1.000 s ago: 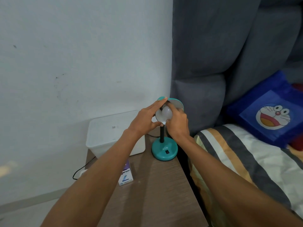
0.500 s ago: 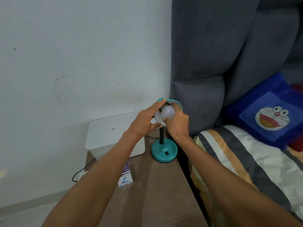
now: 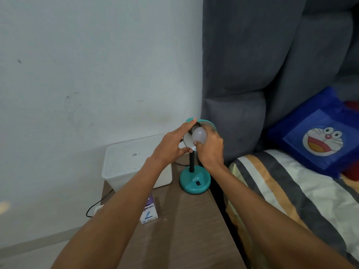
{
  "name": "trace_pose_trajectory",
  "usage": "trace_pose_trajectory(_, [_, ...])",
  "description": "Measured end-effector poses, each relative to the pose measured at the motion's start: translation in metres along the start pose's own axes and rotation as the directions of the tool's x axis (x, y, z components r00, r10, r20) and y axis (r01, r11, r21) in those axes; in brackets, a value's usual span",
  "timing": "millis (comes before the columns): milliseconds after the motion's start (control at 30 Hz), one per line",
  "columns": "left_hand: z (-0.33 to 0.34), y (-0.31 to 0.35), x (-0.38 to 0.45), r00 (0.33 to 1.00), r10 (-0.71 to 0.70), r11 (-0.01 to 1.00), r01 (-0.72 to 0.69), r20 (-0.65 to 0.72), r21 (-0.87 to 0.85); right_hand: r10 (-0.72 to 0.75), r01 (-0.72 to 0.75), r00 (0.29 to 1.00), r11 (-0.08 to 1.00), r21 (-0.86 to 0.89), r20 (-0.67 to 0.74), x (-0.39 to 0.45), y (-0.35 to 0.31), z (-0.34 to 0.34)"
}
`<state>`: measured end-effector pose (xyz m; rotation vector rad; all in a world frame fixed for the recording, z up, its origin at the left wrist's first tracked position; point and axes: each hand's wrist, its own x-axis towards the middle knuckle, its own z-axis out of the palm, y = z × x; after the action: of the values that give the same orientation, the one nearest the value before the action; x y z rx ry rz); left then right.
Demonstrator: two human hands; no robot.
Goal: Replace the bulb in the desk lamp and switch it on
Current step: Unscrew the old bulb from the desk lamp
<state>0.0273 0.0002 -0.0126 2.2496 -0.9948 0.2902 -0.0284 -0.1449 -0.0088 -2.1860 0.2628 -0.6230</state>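
I see a white lidded box (image 3: 134, 162) at the worktop's (image 3: 184, 230) rear left, a striped bed (image 3: 291, 200), and a blue cartoon cushion (image 3: 318, 136).

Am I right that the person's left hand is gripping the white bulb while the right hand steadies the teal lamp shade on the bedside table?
Not quite: the hands are swapped. In the head view, the right hand grips the white bulb, while the left hand steadies the teal lamp shade. The lamp does stand on the bedside table.
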Motion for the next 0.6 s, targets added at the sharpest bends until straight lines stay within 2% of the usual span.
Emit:
trace_pose_trajectory(233, [0.0006,-0.0013,0.0004,1.0,0.004,1.0,-0.004,0.004,0.017,0.031,-0.032,0.998,0.999,0.023,0.054,0.0034,-0.0021,0.0038])
trace_pose_trajectory(333, [0.0011,-0.0006,-0.0001,1.0,0.001,1.0,-0.001,0.007,0.027,0.028,-0.029,0.999,0.997,0.067,0.027,0.0008,-0.0048,0.0046])
trace_pose_trajectory(467, [0.0004,-0.0004,-0.0015,1.0,-0.015,1.0,0.015,0.006,0.015,0.098,-0.096,0.995,0.991,0.097,-0.016,-0.0005,-0.0045,0.0037])
trace_pose_trajectory(600, [-0.0002,0.0007,-0.0012,1.0,-0.018,1.0,0.018,0.003,0.009,0.076,-0.076,0.997,0.995,0.061,-0.007,0.0016,-0.0056,-0.0004])
